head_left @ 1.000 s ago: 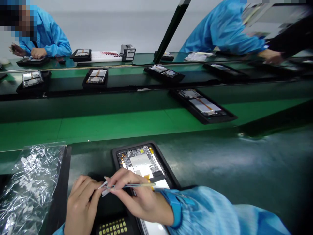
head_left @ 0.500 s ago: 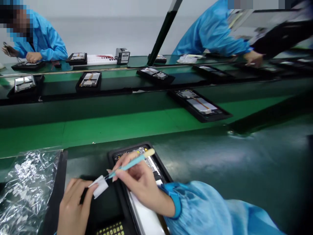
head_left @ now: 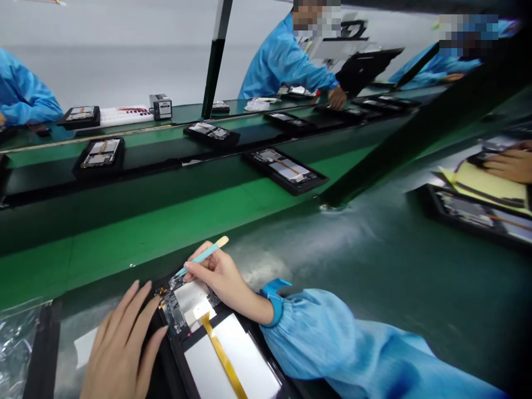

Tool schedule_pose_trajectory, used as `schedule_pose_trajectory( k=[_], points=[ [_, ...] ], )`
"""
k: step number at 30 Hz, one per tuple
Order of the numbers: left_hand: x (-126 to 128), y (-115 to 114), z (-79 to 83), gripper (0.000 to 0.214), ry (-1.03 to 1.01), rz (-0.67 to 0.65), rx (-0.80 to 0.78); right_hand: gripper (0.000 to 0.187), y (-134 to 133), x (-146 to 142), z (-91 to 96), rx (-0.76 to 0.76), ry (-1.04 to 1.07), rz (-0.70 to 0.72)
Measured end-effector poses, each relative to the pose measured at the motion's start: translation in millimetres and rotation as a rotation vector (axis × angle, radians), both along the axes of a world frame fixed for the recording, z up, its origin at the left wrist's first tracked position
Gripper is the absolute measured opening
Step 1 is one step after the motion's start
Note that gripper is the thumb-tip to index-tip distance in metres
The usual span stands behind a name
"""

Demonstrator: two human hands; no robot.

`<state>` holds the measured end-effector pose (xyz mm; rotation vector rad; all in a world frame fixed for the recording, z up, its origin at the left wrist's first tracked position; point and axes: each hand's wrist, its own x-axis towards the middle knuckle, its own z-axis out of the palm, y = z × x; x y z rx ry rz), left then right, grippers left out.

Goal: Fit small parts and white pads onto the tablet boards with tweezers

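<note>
My right hand [head_left: 216, 277] pinches light-blue tweezers [head_left: 205, 254] with a pale yellow end. Their tip points down at the upper edge of the circuit board in an opened tablet [head_left: 233, 354]. Whether the tip grips anything is too small to tell. This tablet lies in a black tray, with a silver shield plate [head_left: 192, 302], a white battery and an orange ribbon cable [head_left: 224, 357] showing. At the tray's left side, my left hand [head_left: 124, 343] rests with fingers stretched out, fingertips near the board's corner. Partly under it, a piece of white paper [head_left: 84, 348] lies on the bench.
A clear plastic bag [head_left: 16, 343] lies at the far left. Across the green ledge sits another opened tablet [head_left: 286, 169], beside a dark slanted post [head_left: 374, 149]. More tablets in trays line the belt behind. At right, a co-worker's hand [head_left: 509, 163] is over yellow sheets [head_left: 486, 185].
The view has swung right. My left hand has let go of the small white paper and spread out. The tweezers have moved from that paper to the tablet's circuit board.
</note>
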<state>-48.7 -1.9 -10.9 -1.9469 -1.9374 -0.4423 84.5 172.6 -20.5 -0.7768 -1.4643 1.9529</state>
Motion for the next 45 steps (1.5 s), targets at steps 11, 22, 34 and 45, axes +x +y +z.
schedule_pose_trajectory(
  k=[11, 22, 34, 45],
  points=[
    [6.1, 25.1, -7.7, 0.026, 0.147, -0.171, 0.011, 0.03, -1.6, 1.8, -0.3, 0.032, 0.003, 0.008],
    [12.0, 28.9, 3.3, 0.021, 0.054, -0.179, -0.029, 0.027, -2.0, 1.8, 1.7, 0.033, 0.026, -0.044],
    [-3.5, -2.4, 9.9, 0.017, -0.314, 0.072, -0.006, 0.022, 0.5, 2.9, 5.8, -0.051, 0.139, 0.014],
    [2.5, 25.1, -5.4, 0.003, -0.404, 0.123, 0.048, 0.025, 8.2, -9.4, 47.2, 0.186, -0.363, 0.514]
  ],
)
